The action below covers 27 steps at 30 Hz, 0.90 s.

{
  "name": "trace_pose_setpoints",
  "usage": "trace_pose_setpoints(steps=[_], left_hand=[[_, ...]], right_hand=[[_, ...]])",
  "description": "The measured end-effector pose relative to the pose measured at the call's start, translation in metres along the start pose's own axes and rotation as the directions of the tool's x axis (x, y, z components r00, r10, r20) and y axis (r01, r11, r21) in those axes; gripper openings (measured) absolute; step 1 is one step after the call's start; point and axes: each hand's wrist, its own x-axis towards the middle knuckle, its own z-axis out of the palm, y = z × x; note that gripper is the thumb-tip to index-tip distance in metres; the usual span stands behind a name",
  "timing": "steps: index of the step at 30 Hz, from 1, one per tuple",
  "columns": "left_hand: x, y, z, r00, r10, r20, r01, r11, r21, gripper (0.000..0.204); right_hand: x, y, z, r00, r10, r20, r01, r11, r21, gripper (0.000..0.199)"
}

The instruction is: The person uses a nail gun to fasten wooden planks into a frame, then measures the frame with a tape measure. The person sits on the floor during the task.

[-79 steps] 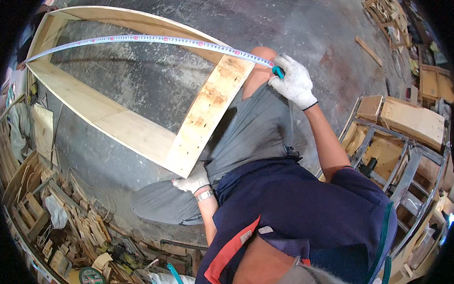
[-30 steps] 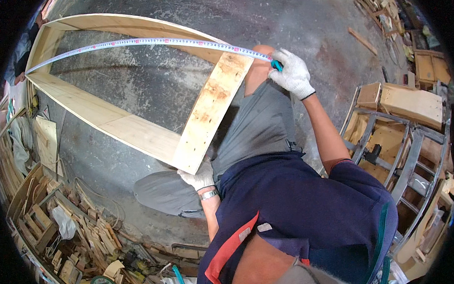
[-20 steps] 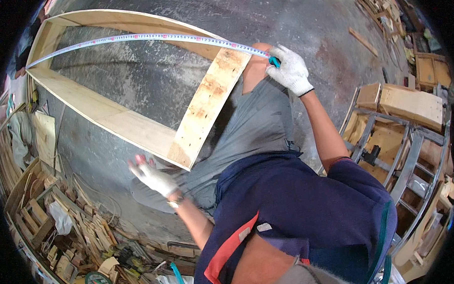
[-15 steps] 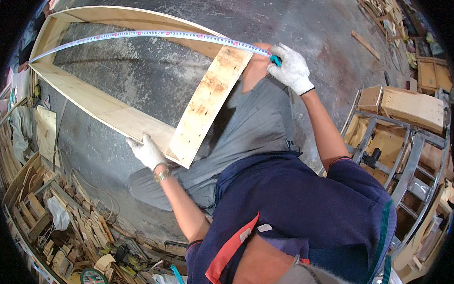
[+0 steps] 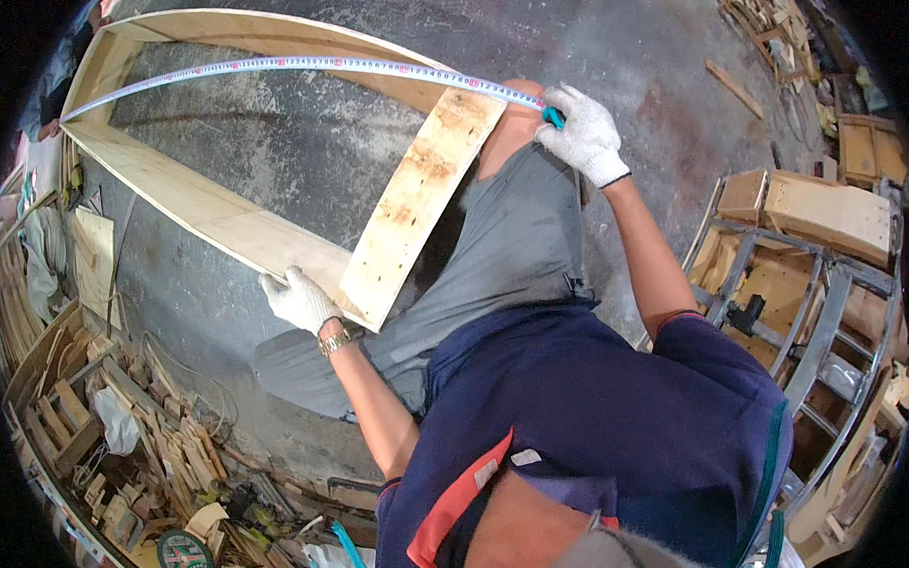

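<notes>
Head view.
- Frame: open rectangular frame of pale wooden boards, above the grey concrete floor, near end beside the person's legs; floor visible within.
- Tape: white, slightly bowed tape-measure blade, spanning the frame from far left corner to past the near end board; teal tape-measure case at its near end.
- Right hand: white knitted glove, fingers curled around the case.
- Left hand: white glove, fingers and thumb pinching the left side board near its corner.
- Co-worker's hand: at the far corner, finger state cannot be told.
- Containers: pale wooden box on a grey metal framework; contents hidden.
- Writing: black numerals with red markings along the blade.
- Change: left hand, earlier under the near corner, now farther along the side board.
</notes>
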Motion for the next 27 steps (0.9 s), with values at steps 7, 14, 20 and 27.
trace_pose_setpoints(steps=[7, 14, 20, 27], left_hand=[[-0.020, 0.004, -0.010, 0.999, -0.043, 0.016, 0.043, 0.999, -0.022, 0.060], [-0.009, -0.014, -0.001, 1.000, 0.029, 0.009, -0.029, 1.000, 0.006, 0.046], [-0.045, 0.032, -0.008, 0.892, 0.403, -0.206, -0.362, 0.908, 0.210, 0.042], [-0.172, 0.085, -0.024, 0.654, -0.166, 0.739, 0.646, 0.631, -0.430, 0.040]], right_hand=[[-0.010, 0.012, 0.018, 0.986, -0.091, -0.137, 0.091, 0.996, -0.002, 0.041], [0.002, -0.004, -0.006, 1.000, -0.021, -0.012, 0.021, 1.000, 0.012, 0.043], [-0.027, -0.033, -0.040, 0.849, -0.101, 0.519, -0.181, 0.867, 0.465, 0.030], [-0.138, -0.113, 0.014, 0.493, -0.517, 0.700, -0.587, 0.396, 0.706, 0.044]])
